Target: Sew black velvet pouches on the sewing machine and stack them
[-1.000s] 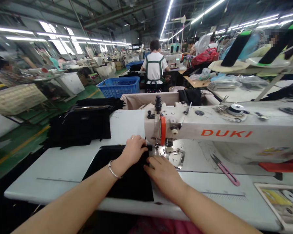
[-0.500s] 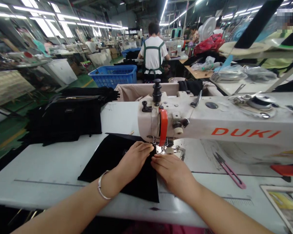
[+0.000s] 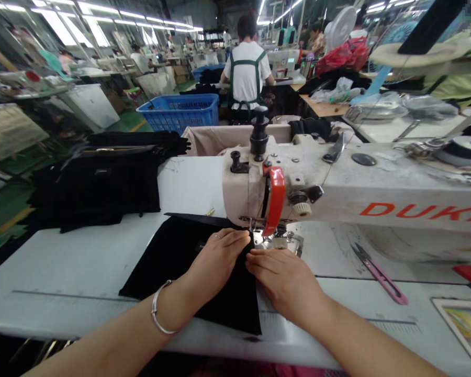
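Observation:
A black fabric piece (image 3: 227,298) with a small label lies on the sewing machine table, its right edge by the presser foot (image 3: 255,233). My left hand (image 3: 215,264) rests on top of the fabric, fingers stretched flat towards the needle area. On the right edge, my right hand (image 3: 282,277) has its fingers closed at the fabric border, just in front of the foot; its thumb is hidden. The sewing machine (image 3: 329,188) has an orange guard (image 3: 275,201) over the needle, which I cannot make out.
Stacked black fabric pieces (image 3: 102,183) lie at the left. Pink thread snips (image 3: 380,275) sit right of my right hand. Behind the machine are a beige cloth-lined bin (image 3: 227,139), a blue basket (image 3: 180,112) and a seated person (image 3: 247,73).
The view has shifted slightly, so the machine appears further right. The near right corner of the black fabric sits slightly lower in the view. Both hands keep nearly the same pose on it.

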Available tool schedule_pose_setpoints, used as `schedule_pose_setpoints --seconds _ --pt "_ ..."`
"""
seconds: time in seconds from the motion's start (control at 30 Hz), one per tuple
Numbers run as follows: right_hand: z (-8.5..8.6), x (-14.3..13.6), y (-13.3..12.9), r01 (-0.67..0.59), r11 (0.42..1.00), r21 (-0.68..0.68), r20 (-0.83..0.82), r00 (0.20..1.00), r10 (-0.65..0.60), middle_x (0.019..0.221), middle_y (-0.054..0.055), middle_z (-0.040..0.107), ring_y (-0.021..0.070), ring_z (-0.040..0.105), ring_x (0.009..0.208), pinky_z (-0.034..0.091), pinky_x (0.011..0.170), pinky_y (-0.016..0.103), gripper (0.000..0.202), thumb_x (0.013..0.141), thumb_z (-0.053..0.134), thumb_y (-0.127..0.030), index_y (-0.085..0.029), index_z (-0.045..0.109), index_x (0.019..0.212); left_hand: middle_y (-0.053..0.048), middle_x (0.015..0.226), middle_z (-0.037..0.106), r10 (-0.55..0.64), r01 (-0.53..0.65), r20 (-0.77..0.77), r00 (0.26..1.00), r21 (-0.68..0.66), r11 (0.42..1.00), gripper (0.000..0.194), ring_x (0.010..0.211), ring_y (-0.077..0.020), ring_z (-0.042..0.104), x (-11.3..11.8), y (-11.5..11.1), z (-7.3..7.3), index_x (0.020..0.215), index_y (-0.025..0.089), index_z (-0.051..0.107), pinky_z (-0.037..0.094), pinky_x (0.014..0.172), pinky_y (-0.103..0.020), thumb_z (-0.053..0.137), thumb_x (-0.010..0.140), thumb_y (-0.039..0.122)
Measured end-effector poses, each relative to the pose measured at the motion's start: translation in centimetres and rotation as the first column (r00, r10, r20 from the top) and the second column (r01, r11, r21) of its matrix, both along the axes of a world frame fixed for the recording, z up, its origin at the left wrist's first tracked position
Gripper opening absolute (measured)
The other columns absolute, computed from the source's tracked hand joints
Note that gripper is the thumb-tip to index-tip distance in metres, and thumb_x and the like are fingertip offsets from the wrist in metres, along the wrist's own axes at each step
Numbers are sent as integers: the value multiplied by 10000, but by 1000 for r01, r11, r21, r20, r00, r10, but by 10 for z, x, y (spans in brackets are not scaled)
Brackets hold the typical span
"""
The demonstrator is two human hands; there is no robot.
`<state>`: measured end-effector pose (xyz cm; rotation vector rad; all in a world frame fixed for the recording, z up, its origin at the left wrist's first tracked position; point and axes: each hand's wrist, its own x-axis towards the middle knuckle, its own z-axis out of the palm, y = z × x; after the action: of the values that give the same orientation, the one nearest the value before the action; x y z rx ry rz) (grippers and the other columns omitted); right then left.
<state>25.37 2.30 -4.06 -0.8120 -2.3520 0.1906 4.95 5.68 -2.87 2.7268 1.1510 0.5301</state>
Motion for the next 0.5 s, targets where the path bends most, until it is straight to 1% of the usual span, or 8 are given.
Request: schedule_pose_setpoints --seconds 0.13,0.23,0.33,0.43,0.47,0.5 --pt "2 1 1 15 1000 -23 6 1000 -15 1143 82 707 197 630 1117 525 912 376 302 942 456 -66 -150 653 1156 -104 1259 649 6 -6 -18 1000 -35 999 321 1188 -222 589 2 2 3 1231 153 581 466 1041 -435 457 950 61" --pt "2 2 0 33 999 -36 12 999 -33 1139 71 710 197 639 1098 528 892 372 293 944 459 -74 -162 660 1137 -104 1258 646 7 -8 -17 1000 -37 999 292 1191 -231 585 2 3 3 1213 156 588 459 1045 -439 474 955 83" --pt "1 0 0 22 999 -44 0 1000 -22 1131 69 712 187 630 1111 515 910 363 296 942 456 -78 -171 660 1137 -102 1265 641 1 -1 -19 1000 -40 999 291 1196 -235 582 2 5 1 1217 163 589 456 1043 -443 473 960 95" --pt "4 -2 0 23 997 -67 12 1000 -22 1155 59 703 186 613 1140 499 933 369 285 941 485 -92 -181 652 1153 -104 1275 640 8 -9 -15 1000 -73 997 303 1202 -233 584 0 3 6 1230 170 593 448 1059 -457 457 967 105" --pt "7 0 -2 23 997 -80 35 999 -20 1174 56 696 187 603 1157 490 948 373 285 944 490 -97 -185 646 1166 -111 1299 627 8 -10 -13 1000 -96 995 305 1228 -238 569 -2 0 9 1254 170 583 437 1075 -467 471 973 139" --pt "11 3 -4 21 995 -99 68 998 -14 1200 53 686 188 588 1180 475 974 382 300 946 490 -98 -190 632 1194 -123 1343 599 -5 4 -11 1000 -121 993 330 1273 -255 537 -4 -6 13 1294 168 561 417 1095 -488 515 970 215"
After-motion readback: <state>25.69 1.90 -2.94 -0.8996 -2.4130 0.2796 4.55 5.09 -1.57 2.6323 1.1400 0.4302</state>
